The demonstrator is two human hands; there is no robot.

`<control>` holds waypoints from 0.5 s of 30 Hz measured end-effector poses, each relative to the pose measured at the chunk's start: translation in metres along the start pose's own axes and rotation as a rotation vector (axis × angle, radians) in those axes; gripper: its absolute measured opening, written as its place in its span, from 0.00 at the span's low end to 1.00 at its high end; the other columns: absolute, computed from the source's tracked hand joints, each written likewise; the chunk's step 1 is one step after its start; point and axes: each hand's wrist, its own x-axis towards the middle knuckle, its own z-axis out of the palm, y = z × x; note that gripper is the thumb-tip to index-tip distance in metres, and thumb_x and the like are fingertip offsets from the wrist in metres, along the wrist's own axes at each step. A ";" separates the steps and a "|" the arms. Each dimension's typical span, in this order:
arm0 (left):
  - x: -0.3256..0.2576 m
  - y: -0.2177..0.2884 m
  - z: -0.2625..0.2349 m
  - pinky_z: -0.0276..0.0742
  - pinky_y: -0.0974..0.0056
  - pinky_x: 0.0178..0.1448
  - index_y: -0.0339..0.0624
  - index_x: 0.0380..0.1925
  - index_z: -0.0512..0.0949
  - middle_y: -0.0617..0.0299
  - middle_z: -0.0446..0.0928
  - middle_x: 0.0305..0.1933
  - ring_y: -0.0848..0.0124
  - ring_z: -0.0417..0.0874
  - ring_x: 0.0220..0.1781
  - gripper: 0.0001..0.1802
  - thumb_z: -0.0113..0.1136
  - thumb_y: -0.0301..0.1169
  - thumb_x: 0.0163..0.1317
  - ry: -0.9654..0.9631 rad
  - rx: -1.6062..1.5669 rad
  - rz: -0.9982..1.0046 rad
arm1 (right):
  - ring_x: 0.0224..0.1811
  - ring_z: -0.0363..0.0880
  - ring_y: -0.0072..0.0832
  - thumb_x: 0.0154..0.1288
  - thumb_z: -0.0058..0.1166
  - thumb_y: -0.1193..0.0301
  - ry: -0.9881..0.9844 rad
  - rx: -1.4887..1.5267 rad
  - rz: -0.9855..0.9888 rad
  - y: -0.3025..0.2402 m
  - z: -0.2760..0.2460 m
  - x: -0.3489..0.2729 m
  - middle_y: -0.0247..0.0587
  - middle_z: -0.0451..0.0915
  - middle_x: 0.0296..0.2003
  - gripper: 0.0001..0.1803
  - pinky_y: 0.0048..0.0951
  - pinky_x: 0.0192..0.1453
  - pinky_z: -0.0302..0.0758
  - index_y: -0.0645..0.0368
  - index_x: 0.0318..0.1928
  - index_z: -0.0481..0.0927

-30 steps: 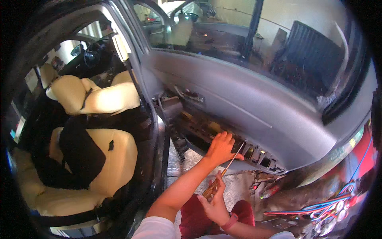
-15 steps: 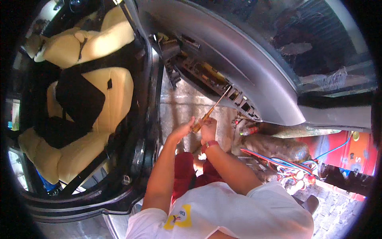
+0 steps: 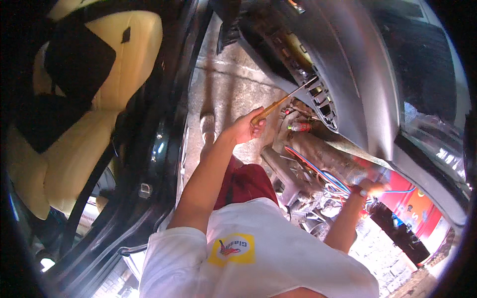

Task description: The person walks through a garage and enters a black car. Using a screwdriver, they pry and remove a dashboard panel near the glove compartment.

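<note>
Far to the left of my left hand is a cream car seat (image 3: pixel 141 39) with a big black cover (image 3: pixel 79 64) on it. Closer in, the dark car frame (image 3: pixel 166 89) has a small metal loop (image 3: pixel 144 190). My left hand (image 3: pixel 242 130) is curled around the fat end of a screwdriver (image 3: pixel 271 110). The screwdriver has a yellow-brown handle and a thin metal rod. It points up and right from my hand, and its tip is at the square holes (image 3: pixel 323 102) in the grey door panel (image 3: pixel 370 94). I can't tell if the tip goes in. I think it is light and hard, and the rod is stiff. The smooth handle could get slippery, so the fat part is the best place to hold. Right of my left hand is a small bottle (image 3: pixel 299 127), then red and blue hoses (image 3: pixel 325 175). My right hand (image 3: pixel 372 187) is far right, near a red tank (image 3: pixel 405 203). It's a bright blur, so I can't tell if it holds anything.
</note>
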 end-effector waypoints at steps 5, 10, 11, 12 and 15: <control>-0.010 0.013 0.013 0.63 0.69 0.30 0.48 0.24 0.73 0.71 0.68 0.25 0.78 0.65 0.24 0.27 0.52 0.56 0.75 0.375 0.616 0.275 | 0.80 0.56 0.43 0.77 0.38 0.45 0.822 -1.692 -0.006 0.066 -0.094 0.198 0.43 0.61 0.77 0.35 0.62 0.80 0.49 0.50 0.76 0.64; -0.009 0.004 0.020 0.74 0.54 0.43 0.37 0.30 0.82 0.58 0.77 0.29 0.65 0.75 0.32 0.30 0.56 0.57 0.71 0.656 1.772 0.766 | 0.79 0.56 0.45 0.74 0.43 0.42 0.858 -1.701 0.151 0.068 -0.152 0.205 0.42 0.61 0.77 0.39 0.57 0.81 0.49 0.50 0.76 0.64; -0.004 -0.003 0.013 0.74 0.53 0.45 0.37 0.31 0.82 0.56 0.77 0.28 0.64 0.75 0.32 0.30 0.56 0.57 0.71 0.667 1.979 0.967 | 0.79 0.56 0.46 0.74 0.44 0.43 0.840 -1.738 0.163 0.065 -0.155 0.205 0.42 0.61 0.77 0.38 0.58 0.81 0.50 0.51 0.76 0.64; 0.001 -0.008 0.006 0.73 0.58 0.41 0.39 0.29 0.82 0.61 0.76 0.29 0.69 0.76 0.35 0.28 0.58 0.54 0.71 0.682 1.959 0.960 | 0.79 0.57 0.46 0.74 0.45 0.45 0.822 -1.774 0.175 0.062 -0.160 0.204 0.42 0.60 0.77 0.38 0.58 0.81 0.50 0.51 0.76 0.64; 0.005 0.001 0.009 0.65 0.69 0.35 0.47 0.32 0.79 0.69 0.73 0.28 0.77 0.70 0.30 0.21 0.58 0.52 0.72 0.440 0.784 0.426 | 0.79 0.57 0.46 0.75 0.44 0.44 0.722 -3.032 0.132 0.055 -0.176 0.197 0.42 0.59 0.78 0.39 0.57 0.81 0.48 0.51 0.78 0.60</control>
